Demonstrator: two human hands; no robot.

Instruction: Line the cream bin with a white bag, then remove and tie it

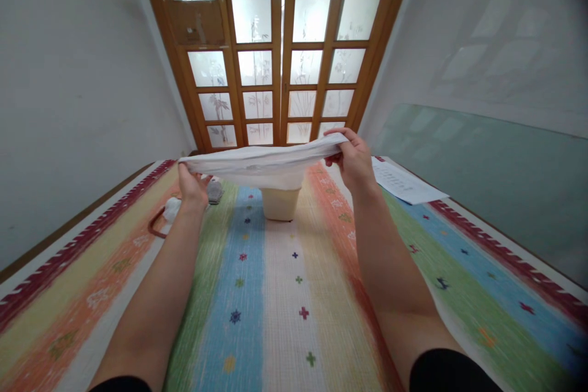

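Observation:
A white cloth (pixel 257 165) is stretched in the air between my two hands, sagging a little in the middle. My left hand (pixel 193 185) pinches its left end. At the other end, slightly higher, my right hand (pixel 353 159) grips the cloth between thumb and fingers. Behind the cloth's lower edge stands a cream-coloured bin (pixel 280 203) on the striped tablecloth (pixel 280 294); its upper part is hidden by the cloth. Close to my left hand lie a small grey folded item (pixel 214 192) and a white bundle (pixel 171 210), partly covered by my wrist.
A brown curved handle or loop (pixel 157 223) lies by the white bundle at left. Printed paper sheets (pixel 404 182) rest near the right edge. A pale green panel (pixel 482 171) stands along the right wall, and wooden glazed doors (pixel 282 61) close off the far end.

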